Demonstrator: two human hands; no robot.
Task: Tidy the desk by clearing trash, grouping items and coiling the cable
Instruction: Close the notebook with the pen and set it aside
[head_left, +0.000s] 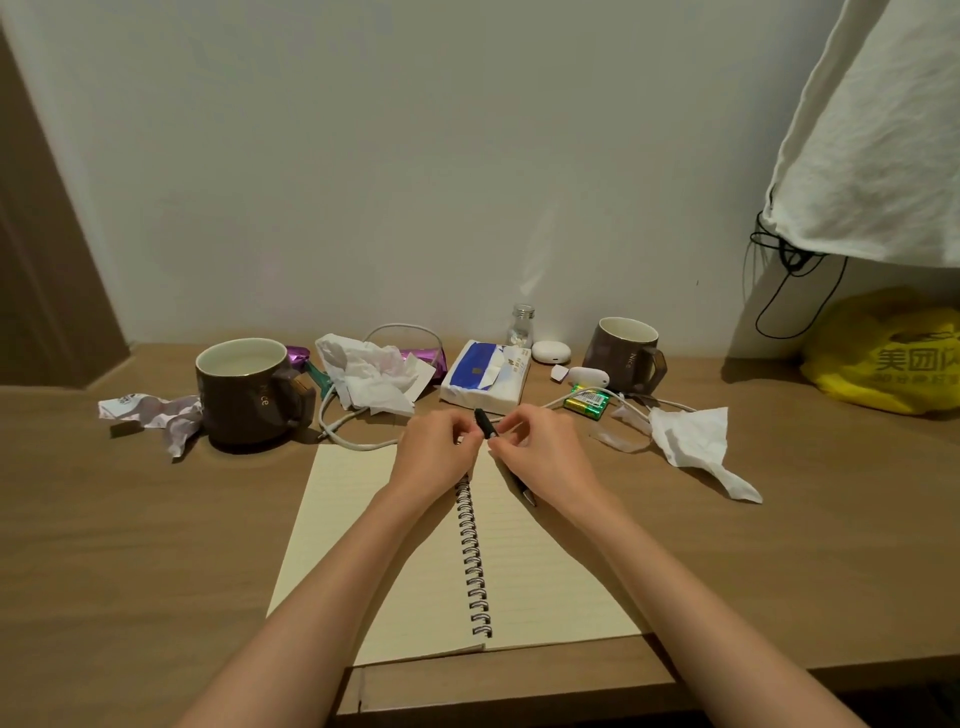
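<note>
Two hands at notebook (545, 571) far edge: left hand (436, 452), right hand (545, 457), fingers (511, 435) curled, pinching black pen (487, 425). Cable (358, 442), crumpled tissue (371, 382) just beyond notebook. Risk of dropped pen marking open page, from loose pinch.

1. The notebook (545, 561) has cream, faintly lined pages and a black spiral binding.
2. The pen (487, 423) above its spine is black.
3. The cable (353, 439) beyond its top left corner is white.
4. The mug (244, 395) further left is dark brown, white inside.
5. The crumpled tissue (371, 376) behind the notebook is white, over a shiny purple wrapper (426, 356).
6. The tissue pack (485, 374) beside that is blue and white.
7. The batteries (587, 400) to the notebook's upper right are green and yellow.
8. The plastic bag (883, 358) far right is yellow.
9. The desk (130, 519) is wood-brown.
</note>
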